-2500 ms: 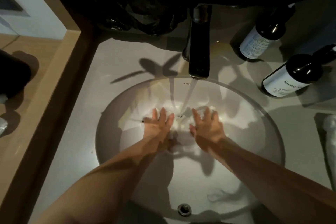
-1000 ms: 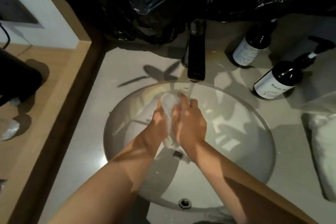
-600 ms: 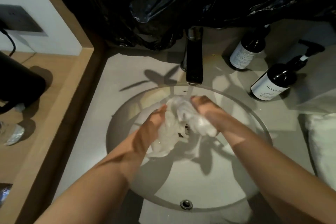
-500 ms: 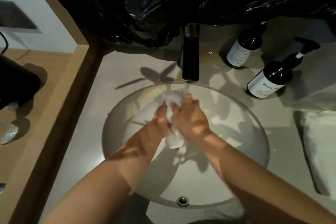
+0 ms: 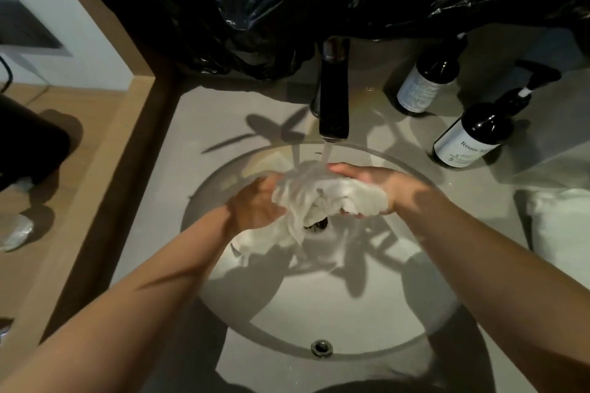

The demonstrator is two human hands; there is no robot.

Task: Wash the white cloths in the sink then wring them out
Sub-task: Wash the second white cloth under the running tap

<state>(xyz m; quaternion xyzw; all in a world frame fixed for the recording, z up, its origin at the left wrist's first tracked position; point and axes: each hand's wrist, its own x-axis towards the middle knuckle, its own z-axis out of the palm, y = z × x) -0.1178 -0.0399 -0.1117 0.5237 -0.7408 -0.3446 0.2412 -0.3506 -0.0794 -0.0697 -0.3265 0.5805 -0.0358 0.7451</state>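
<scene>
A wet white cloth (image 5: 314,198) is bunched between my two hands above the round white sink (image 5: 319,306), right under the water running from the dark tap (image 5: 333,99). My left hand (image 5: 255,204) holds the cloth's left side, fingers curled into it. My right hand (image 5: 370,183) grips the right end, fingers wrapped round the bunch. A tail of the cloth hangs down toward the drain (image 5: 316,224).
Two dark pump bottles (image 5: 469,137) (image 5: 424,86) stand at the back right of the grey counter. White cloth (image 5: 562,233) lies on the counter at the right edge. Black plastic (image 5: 287,3) covers the wall behind. A wooden ledge (image 5: 79,201) runs along the left.
Earlier the cloth lay flat in the basin under my open hands. I gathered it up and rubbed it; now my hands have moved apart, spreading the bunch under the stream.
</scene>
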